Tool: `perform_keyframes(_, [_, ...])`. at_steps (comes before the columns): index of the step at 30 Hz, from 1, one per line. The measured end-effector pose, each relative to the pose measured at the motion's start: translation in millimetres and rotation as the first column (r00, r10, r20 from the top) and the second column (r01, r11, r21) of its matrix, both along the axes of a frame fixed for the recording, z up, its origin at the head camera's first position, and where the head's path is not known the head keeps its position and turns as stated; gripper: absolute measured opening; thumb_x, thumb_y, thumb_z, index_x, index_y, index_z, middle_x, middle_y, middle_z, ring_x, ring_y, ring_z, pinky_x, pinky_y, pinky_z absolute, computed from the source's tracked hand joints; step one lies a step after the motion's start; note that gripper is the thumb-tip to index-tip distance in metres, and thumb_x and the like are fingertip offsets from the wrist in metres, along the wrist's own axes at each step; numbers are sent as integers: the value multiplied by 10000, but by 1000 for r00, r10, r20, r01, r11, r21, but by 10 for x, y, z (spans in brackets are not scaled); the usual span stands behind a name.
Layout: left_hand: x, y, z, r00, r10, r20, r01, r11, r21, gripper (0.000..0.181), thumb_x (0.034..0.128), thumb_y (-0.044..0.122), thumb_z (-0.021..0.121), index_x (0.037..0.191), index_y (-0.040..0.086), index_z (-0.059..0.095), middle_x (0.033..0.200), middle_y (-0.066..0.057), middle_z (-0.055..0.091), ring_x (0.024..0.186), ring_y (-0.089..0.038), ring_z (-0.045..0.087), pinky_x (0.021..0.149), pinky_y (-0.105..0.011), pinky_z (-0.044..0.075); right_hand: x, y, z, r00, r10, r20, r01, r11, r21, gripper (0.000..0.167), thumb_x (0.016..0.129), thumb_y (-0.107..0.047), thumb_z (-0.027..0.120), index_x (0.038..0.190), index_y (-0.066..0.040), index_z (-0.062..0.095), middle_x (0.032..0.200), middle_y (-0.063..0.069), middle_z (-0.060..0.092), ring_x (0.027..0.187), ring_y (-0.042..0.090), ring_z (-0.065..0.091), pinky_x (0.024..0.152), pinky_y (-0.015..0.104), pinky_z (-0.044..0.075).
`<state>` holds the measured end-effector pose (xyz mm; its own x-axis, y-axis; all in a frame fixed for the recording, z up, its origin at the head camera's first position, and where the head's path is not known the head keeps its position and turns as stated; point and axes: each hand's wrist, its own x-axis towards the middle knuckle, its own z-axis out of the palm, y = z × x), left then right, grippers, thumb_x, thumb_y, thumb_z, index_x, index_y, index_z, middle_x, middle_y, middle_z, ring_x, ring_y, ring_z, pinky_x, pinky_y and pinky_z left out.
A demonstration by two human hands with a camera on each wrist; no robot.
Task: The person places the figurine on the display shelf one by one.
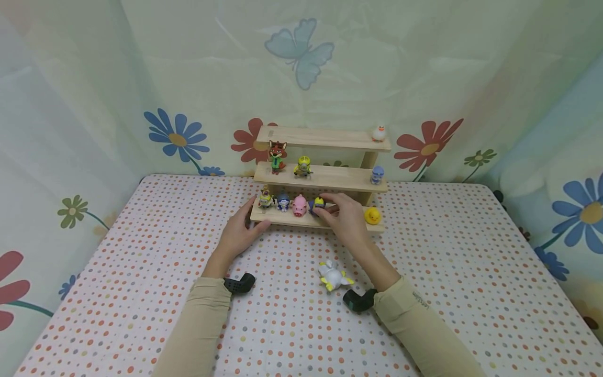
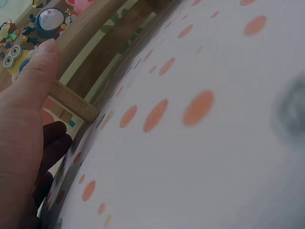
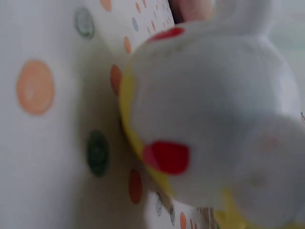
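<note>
A three-step wooden display shelf (image 1: 330, 178) stands on the dotted cloth. My left hand (image 1: 237, 235) holds its lower left end, thumb at the bottom step's front and fingers round the side; the left wrist view shows the thumb (image 2: 35, 76) beside a goggled figurine (image 2: 18, 58). With thumb and index finger my right hand (image 1: 346, 217) pinches a small yellow-and-dark-blue figurine (image 1: 319, 202) on the bottom step. To its left stand a pink pig figurine (image 1: 299, 206), a blue-capped figurine (image 1: 282, 202) and a yellow goggled figurine (image 1: 265, 199).
A yellow duck (image 1: 372, 215) sits at the bottom step's right. Higher up are a fox (image 1: 277, 157), a yellow figurine (image 1: 303, 166), a blue-purple figurine (image 1: 377, 175) and a white duck (image 1: 379, 134). A white-and-yellow toy (image 1: 332, 276) lies on the cloth near my right wrist.
</note>
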<state>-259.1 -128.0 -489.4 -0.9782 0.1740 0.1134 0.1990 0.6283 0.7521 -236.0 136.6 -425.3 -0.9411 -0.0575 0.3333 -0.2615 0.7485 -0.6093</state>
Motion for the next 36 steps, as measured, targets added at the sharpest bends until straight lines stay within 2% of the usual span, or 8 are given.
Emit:
perform_keyframes(18, [5,-8,-19,1000,-6,12,6,1000,30,924,831,647,577,1529,169,207,1557,-85,283,1429,-268,288,1165,-433,277,56,4,95,1000,6,29,-6,1000,-7,395,843,-281,724,1186,-99,654,1112,63,636,846,196,680,667,291,588])
perform_keyframes(22, [-3,-8,-30,1000,-6,8,6,999,33,924,829,651,574,1529,170,209,1556,-85,285,1428,-266,292,1166,-429,275,108,39,220,1000,19,22,-18,1000,-14,421,859,-274,712,1233,-102,624,1143,83,623,860,199,682,688,301,592])
perform_keyframes(27, [0,9,-9,1000,-11,13,11,999,36,936,827,656,571,1529,157,204,1559,-84,280,1430,-266,287,1170,-423,267,242,138,483,1000,27,11,-27,1000,-5,385,892,-258,677,1236,-94,622,1117,100,634,878,217,676,727,349,590])
perform_keyframes(30, [2,14,3,1000,-16,15,15,999,36,932,831,648,574,1530,154,202,1560,-84,276,1432,-264,282,1171,-421,266,338,197,617,997,34,71,-39,997,72,302,914,-276,646,1154,-94,663,1044,83,671,873,215,673,724,358,581])
perform_keyframes(32, [3,10,4,1000,-14,12,14,1000,28,927,833,646,574,1529,160,203,1560,-85,277,1431,-265,285,1170,-424,269,407,211,679,988,63,144,-86,984,156,256,921,-281,636,1089,-94,682,955,61,687,837,196,661,696,338,567])
perform_keyframes(34, [2,2,2,1000,-16,8,16,1000,25,921,837,641,574,1530,161,202,1559,-89,277,1429,-270,290,1166,-430,276,462,200,693,969,113,219,-168,953,251,240,919,-299,635,1049,-104,689,890,33,690,782,162,645,649,301,544])
perform_keyframes(36, [7,-3,2,1000,-18,4,18,1000,25,920,838,637,575,1530,160,201,1559,-93,276,1427,-274,292,1163,-434,280,504,169,668,939,153,307,-255,910,327,266,908,-322,646,1067,-113,684,868,4,677,740,124,612,617,265,512])
